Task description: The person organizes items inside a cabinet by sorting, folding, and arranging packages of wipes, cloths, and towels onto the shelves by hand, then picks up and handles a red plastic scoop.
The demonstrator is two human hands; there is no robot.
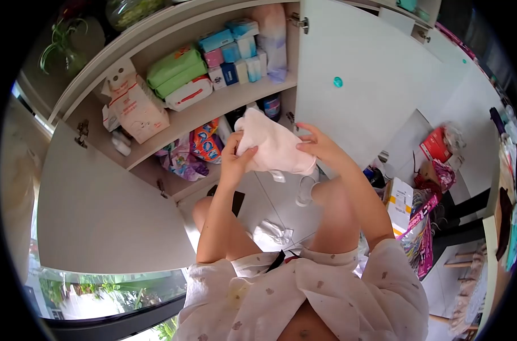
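Observation:
A folded white cloth is held up in front of the open cabinet, between both hands. My left hand grips its left edge, with the thumb on top of the fabric. My right hand pinches the right side between thumb and fingers. A small white tag or flap hangs from its lower edge. Below it on the tiled floor lies a crumpled white item, between the person's legs.
The cabinet shelf holds green packs, small boxes and a pink-white carton. Colourful bags fill the lower level. Cabinet doors stand open on both sides. At right are a white box and a red package.

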